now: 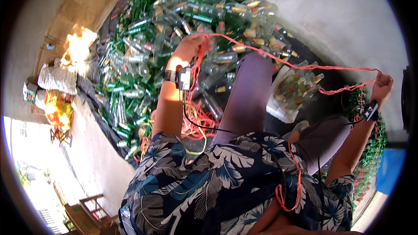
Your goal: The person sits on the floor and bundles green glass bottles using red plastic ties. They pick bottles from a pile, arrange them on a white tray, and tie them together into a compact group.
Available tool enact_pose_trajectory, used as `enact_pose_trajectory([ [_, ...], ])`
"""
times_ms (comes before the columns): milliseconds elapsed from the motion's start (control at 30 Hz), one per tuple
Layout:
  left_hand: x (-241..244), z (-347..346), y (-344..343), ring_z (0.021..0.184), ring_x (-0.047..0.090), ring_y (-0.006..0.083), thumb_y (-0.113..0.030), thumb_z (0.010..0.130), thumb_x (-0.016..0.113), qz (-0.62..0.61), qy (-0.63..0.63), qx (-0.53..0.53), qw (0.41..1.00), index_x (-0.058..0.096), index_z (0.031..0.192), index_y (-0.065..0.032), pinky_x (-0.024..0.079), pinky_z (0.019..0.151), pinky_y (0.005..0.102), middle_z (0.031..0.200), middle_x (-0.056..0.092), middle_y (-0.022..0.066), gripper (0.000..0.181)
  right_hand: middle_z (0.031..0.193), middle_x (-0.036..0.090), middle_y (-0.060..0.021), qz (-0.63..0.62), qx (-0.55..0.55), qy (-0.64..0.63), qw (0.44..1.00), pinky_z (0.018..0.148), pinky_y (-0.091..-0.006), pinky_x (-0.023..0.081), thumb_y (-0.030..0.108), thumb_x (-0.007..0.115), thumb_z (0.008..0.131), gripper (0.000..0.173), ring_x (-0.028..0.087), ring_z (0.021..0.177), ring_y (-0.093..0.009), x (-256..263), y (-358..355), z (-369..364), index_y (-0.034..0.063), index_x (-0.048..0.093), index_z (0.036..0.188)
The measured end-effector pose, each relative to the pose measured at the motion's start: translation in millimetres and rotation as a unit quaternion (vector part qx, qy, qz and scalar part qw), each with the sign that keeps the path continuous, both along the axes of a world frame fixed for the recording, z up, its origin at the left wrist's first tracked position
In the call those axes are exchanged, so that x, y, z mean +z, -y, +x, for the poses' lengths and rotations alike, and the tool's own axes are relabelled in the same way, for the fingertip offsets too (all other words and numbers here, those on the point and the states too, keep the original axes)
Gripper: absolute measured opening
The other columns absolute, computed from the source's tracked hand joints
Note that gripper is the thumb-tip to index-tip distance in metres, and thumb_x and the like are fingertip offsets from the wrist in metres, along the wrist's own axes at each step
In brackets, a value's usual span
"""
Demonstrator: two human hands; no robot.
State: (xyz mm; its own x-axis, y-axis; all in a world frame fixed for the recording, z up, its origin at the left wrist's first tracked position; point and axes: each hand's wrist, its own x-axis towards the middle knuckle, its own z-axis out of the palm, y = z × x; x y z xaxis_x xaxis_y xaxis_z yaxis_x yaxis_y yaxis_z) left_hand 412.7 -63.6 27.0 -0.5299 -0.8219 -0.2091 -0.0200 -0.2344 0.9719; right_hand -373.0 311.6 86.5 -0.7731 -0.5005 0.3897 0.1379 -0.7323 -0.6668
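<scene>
My left hand [192, 46] grips a bunch of red plastic twine [195, 71] above the heap of glass bottles [156, 42]. From it a strand runs across to the far right, where my right hand [382, 85] is closed on it, with a short loose end hanging back leftwards. Below my left hand the twine falls into a loose red tangle beside my leg. Between my knees and the wall, several clear bottles [295, 88] stand bunched on a white base [272, 104]. Another piece of red cord hangs over my patterned shirt.
Green and clear bottles lie piled on dark sheeting [88, 88] against the wall. Green bottles in netting [372, 150] stand at the right, near a blue object [388, 169]. Sacks [58, 79] and a yellow-red net bag [59, 111] are at the left; a wooden chair [88, 215] is lower left.
</scene>
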Motion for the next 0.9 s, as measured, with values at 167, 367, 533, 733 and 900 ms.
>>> enact_pose_trajectory([
  [167, 25.4, -50.3, 94.3, 0.091, 0.067, 0.0143, -0.018, 0.099, 0.055, -0.316, 0.119, -0.016, 0.941, 0.072, 0.107, -0.0039, 0.052, 0.083, 0.0322, 0.100, 0.072, 0.0019, 0.024, 0.089, 0.065, -0.0104, 0.008, -0.126, -0.027, 0.992, 0.105, -0.0467, 0.047, 0.023, 0.040, 0.107, 0.033, 0.065, 0.091, -0.026, 45.8, 4.9, 33.9, -0.0023, 0.061, 0.103],
  [367, 93.7, -177.7, 106.5, 0.083, 0.064, 0.0106, -0.011, 0.092, 0.065, -0.319, 0.025, -0.067, 0.945, 0.073, 0.107, -0.0022, 0.051, 0.078, 0.0271, 0.094, 0.073, 0.0020, 0.019, 0.119, 0.065, -0.0123, 0.090, -0.282, -0.127, 0.947, 0.108, -0.0393, 0.045, 0.025, 0.047, 0.106, 0.034, 0.062, 0.118, -0.028, 7.5, 22.0, 100.6, -0.0015, 0.058, 0.125],
  [533, 134.7, -276.1, 61.1, 0.069, 0.058, 0.0068, -0.005, 0.090, 0.066, -0.249, -0.050, -0.142, 0.957, 0.068, 0.097, -0.0005, 0.048, 0.064, 0.0226, 0.080, 0.068, 0.0016, 0.009, 0.112, 0.068, -0.0081, 0.170, -0.247, -0.144, 0.943, 0.095, -0.0334, 0.048, 0.026, 0.058, 0.101, 0.037, 0.064, 0.108, -0.019, 23.1, 68.4, 137.1, 0.0000, 0.061, 0.126],
  [733, 102.8, -358.2, 13.6, 0.056, 0.051, 0.0062, -0.019, 0.101, 0.060, -0.114, -0.047, -0.237, 0.964, 0.064, 0.111, -0.0014, 0.040, 0.049, 0.0200, 0.084, 0.068, 0.0041, 0.021, 0.089, 0.062, -0.0034, 0.218, 0.044, -0.067, 0.973, 0.069, -0.0258, 0.048, 0.015, 0.064, 0.094, 0.019, 0.058, 0.079, -0.011, 3.5, 136.4, 218.3, 0.0007, 0.066, 0.107],
  [900, 74.3, -401.1, -27.0, 0.072, 0.061, 0.0078, -0.023, 0.101, 0.061, -0.147, -0.008, -0.284, 0.948, 0.066, 0.119, -0.0002, 0.049, 0.061, 0.0227, 0.094, 0.070, 0.0041, 0.030, 0.072, 0.057, -0.0001, 0.281, 0.146, -0.098, 0.943, 0.059, -0.0244, 0.044, 0.015, 0.067, 0.092, 0.019, 0.053, 0.065, -0.008, 5.1, 149.8, 244.4, -0.0013, 0.067, 0.100],
])
